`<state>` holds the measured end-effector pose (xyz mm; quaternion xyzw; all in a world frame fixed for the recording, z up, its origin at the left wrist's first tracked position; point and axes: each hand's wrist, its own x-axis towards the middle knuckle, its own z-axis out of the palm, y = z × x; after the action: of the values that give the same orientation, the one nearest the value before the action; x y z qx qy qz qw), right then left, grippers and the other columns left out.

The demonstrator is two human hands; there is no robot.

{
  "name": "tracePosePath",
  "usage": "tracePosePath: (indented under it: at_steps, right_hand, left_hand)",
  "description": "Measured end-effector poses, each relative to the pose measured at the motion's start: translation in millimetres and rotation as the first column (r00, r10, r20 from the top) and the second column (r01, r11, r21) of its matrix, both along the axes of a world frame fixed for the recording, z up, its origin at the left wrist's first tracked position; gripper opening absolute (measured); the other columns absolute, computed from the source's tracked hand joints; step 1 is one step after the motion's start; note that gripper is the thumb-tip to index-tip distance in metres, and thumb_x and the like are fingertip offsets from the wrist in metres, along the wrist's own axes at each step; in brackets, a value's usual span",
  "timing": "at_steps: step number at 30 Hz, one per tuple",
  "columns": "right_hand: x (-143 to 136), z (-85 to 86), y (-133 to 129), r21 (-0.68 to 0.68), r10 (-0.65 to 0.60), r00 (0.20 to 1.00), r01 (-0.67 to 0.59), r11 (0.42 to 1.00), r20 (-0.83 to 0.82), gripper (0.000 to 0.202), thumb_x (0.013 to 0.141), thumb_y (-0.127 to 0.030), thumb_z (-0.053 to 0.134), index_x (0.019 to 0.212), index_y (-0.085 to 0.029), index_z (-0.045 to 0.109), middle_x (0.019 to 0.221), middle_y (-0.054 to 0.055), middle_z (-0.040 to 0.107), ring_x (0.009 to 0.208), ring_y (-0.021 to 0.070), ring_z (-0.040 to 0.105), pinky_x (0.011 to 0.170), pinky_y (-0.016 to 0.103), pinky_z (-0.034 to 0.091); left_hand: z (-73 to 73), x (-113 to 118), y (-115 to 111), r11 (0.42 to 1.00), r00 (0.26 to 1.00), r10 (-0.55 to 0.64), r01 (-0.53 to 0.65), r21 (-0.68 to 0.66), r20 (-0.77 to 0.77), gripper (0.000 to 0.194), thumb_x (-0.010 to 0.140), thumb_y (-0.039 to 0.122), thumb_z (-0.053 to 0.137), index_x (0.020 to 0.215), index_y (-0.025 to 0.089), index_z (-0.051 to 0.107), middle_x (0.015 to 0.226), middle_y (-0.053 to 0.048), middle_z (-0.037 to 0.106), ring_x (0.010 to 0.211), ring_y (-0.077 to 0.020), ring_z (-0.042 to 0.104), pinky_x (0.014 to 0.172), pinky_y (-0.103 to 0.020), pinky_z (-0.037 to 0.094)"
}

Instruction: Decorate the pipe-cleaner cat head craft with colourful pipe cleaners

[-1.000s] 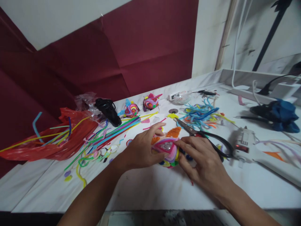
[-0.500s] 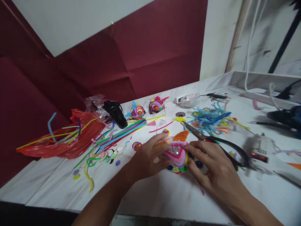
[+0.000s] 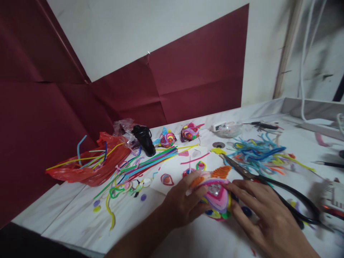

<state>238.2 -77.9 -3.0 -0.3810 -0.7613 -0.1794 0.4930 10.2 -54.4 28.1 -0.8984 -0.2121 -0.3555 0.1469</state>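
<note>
Head view: the left hand [image 3: 182, 202] pinches one side of the colourful craft piece [image 3: 220, 203] near the tabletop's [image 3: 77, 216] front; the right hand [image 3: 264, 211] lays fingers against its other side, probably steadying it, though whether they pinch I cannot tell.

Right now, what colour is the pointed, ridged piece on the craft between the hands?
Orange; the ridged piece shows best in the head view.

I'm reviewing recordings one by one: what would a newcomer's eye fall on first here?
Probably the pink and purple craft between the left fingers and right fingers, low and right of centre. Then the dark red sheet across the wall behind, and the red bag at the left.
</note>
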Motion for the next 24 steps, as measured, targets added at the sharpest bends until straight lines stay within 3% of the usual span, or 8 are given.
tracePosePath:
  at_steps: [9,17,24]
  right_hand:
    - [2.6,-3.8,1.7,-0.002,0.003,1.000,-0.003,1.000,0.005,0.028,0.097,-0.034,0.045,0.116,-0.021,0.061,0.101,0.011,0.067,0.088,0.0270,0.066,0.070,0.046,0.053]
    - [2.0,-4.6,3.0,-0.014,-0.002,0.999,0.001,1.000,-0.035,0.028,0.093,-0.032,0.049,0.116,-0.022,0.063,0.101,0.010,0.069,0.088,0.0278,0.068,0.070,0.046,0.055]
    - [-0.7,2.2,3.9,-0.025,0.014,0.998,-0.015,1.000,-0.056,0.025,0.092,-0.029,0.052,0.112,-0.022,0.065,0.099,0.008,0.070,0.088,0.0248,0.068,0.070,0.041,0.053]
  left_hand:
    - [-7.5,-4.4,6.1,0.993,0.996,-0.083,0.086,-0.081,0.046,0.039,0.096,0.037,0.054,0.127,0.014,0.050,0.146,-0.019,0.045,0.136,-0.0274,0.049,0.109,-0.039,0.051]
    - [-13.6,-10.5,11.1,0.980,0.985,-0.164,0.170,-0.106,0.059,0.045,0.099,0.037,0.047,0.138,0.016,0.043,0.151,-0.020,0.040,0.138,-0.0300,0.045,0.107,-0.046,0.051]
    - [-23.0,-16.6,16.4,0.979,0.988,-0.128,0.140,-0.149,0.086,0.046,0.097,0.037,0.050,0.139,0.018,0.045,0.155,-0.018,0.032,0.137,-0.0322,0.045,0.104,-0.048,0.052]
